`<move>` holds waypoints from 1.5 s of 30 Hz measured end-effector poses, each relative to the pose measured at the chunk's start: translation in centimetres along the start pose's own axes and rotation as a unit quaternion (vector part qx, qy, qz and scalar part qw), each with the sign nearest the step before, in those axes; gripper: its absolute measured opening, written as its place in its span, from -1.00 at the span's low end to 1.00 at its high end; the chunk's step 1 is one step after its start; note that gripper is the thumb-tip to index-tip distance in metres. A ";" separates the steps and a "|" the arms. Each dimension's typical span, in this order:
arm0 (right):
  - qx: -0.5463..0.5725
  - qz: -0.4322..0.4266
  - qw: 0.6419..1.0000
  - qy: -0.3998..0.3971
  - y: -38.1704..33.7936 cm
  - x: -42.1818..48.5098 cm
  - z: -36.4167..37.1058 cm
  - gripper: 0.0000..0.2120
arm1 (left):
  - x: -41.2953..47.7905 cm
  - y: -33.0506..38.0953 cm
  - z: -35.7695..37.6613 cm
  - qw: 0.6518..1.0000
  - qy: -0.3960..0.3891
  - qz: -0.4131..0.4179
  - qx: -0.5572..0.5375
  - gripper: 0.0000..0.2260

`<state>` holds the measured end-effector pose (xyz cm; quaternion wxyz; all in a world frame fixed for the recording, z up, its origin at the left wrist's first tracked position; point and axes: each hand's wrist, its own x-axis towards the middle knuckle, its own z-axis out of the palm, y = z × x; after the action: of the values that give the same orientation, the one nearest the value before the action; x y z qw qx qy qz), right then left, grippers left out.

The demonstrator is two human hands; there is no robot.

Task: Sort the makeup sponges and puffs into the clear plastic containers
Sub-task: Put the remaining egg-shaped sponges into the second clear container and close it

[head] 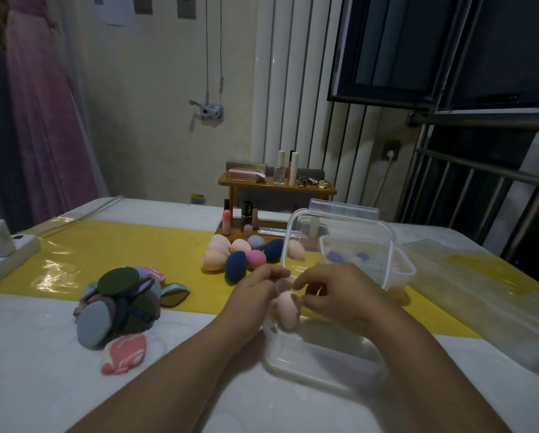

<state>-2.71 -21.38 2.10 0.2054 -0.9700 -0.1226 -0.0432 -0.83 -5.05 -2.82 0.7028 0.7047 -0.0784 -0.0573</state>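
My left hand and my right hand meet over the near clear container, whose hinged lid stands open. Between their fingertips they pinch a pale pink egg-shaped sponge with a small clear plastic piece at its top. The sponge hangs at the container's far left rim. Several egg sponges in peach, pink, navy and grey lie in a cluster behind my hands. A heap of flat puffs sits to the left, with a pink patterned puff in front of it.
A second clear container holding several sponges stands behind the open lid. A long clear box lies at the right. Lipsticks and bottles stand on a wooden rack at the back. A white power strip is at the left edge.
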 end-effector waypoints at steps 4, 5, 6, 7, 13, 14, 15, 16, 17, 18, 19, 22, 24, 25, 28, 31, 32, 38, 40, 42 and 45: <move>0.008 0.004 0.998 0.064 0.6 -0.1 -0.3 -0.75 | -0.1 0.3 0.0 1.000 -0.006 0.013 0.016 -0.80; -0.001 0.015 0.998 0.067 0.7 -0.1 -0.4 -0.74 | -0.1 0.3 0.0 1.000 -0.008 0.015 0.019 -0.79; -0.012 0.028 0.997 0.066 0.7 -0.1 -0.3 -0.73 | -0.2 0.2 -0.1 1.000 -0.007 0.016 0.021 -0.79; -0.023 0.039 0.997 0.064 0.7 -0.1 -0.2 -0.72 | -0.2 0.3 -0.1 1.000 -0.001 0.019 0.020 -0.82; -0.034 0.081 0.994 0.062 0.3 0.4 0.4 -0.66 | 0.8 -0.2 -0.5 0.998 0.040 0.039 0.041 -0.73; -0.030 0.086 0.994 0.060 0.3 0.5 0.4 -0.65 | 1.2 -0.6 -0.8 0.994 0.076 0.048 0.057 -0.73; -0.026 0.089 0.994 0.059 0.3 0.5 0.4 -0.65 | 1.7 -0.8 -1.3 0.984 0.117 0.059 0.121 -0.73; -0.022 0.092 0.994 0.058 0.4 0.4 0.4 -0.64 | 2.1 -1.0 -1.9 0.956 0.163 0.062 0.235 -0.73; -0.021 0.093 0.994 0.059 0.4 0.4 0.4 -0.64 | 2.4 -1.2 -2.5 0.909 0.205 0.053 0.359 -0.73; -0.019 0.093 0.994 0.058 0.4 0.4 0.4 -0.64 | 2.5 -1.2 -3.0 0.868 0.228 0.031 0.439 -0.73; -0.016 0.094 0.994 0.056 0.4 0.4 0.4 -0.63 | 2.7 -1.1 -3.3 0.850 0.233 0.001 0.473 -0.71; -0.003 0.098 0.994 0.053 0.4 0.4 0.4 -0.63 | 2.9 -0.9 -3.8 0.848 0.207 -0.048 0.486 -0.64; 0.003 0.097 0.994 0.055 0.5 0.4 0.4 -0.62 | 3.1 -0.9 -3.9 0.852 0.188 -0.060 0.485 -0.60; 0.005 0.097 0.994 0.057 0.5 0.4 0.4 -0.62 | 3.2 -0.9 -3.9 0.855 0.181 -0.064 0.483 -0.59; 0.009 0.100 0.993 0.058 0.6 0.4 0.4 -0.62 | 3.0 -1.0 -3.8 0.857 0.171 -0.070 0.481 -0.59; 0.008 0.099 0.994 0.055 0.6 0.4 0.4 -0.62 | 3.0 -1.0 -3.7 0.853 0.191 -0.057 0.481 -0.59; 0.008 0.097 0.994 0.056 0.6 0.4 0.4 -0.61 | 3.1 -1.1 -3.7 0.854 0.206 -0.047 0.476 -0.61; 0.010 0.093 0.994 0.063 0.8 0.3 0.5 -0.63 | 2.3 -0.7 -3.2 0.924 0.225 0.112 0.289 -0.71; 0.007 0.089 0.994 0.065 0.8 0.3 0.6 -0.63 | 1.7 -0.1 -2.7 0.936 0.212 0.150 0.239 -0.74; 0.017 0.080 0.994 0.079 0.9 0.4 0.7 -0.64 | 1.5 0.2 -2.3 0.940 0.192 0.189 0.209 -0.72; 0.057 0.046 0.989 0.126 0.9 0.4 0.8 -0.69 | 1.5 -0.2 -2.0 0.939 0.157 0.235 0.195 -0.66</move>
<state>-2.10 -21.72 1.05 0.2759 -0.9482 -0.0528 -0.1487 1.02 -3.34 -2.96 0.5484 0.7895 -0.1404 0.2369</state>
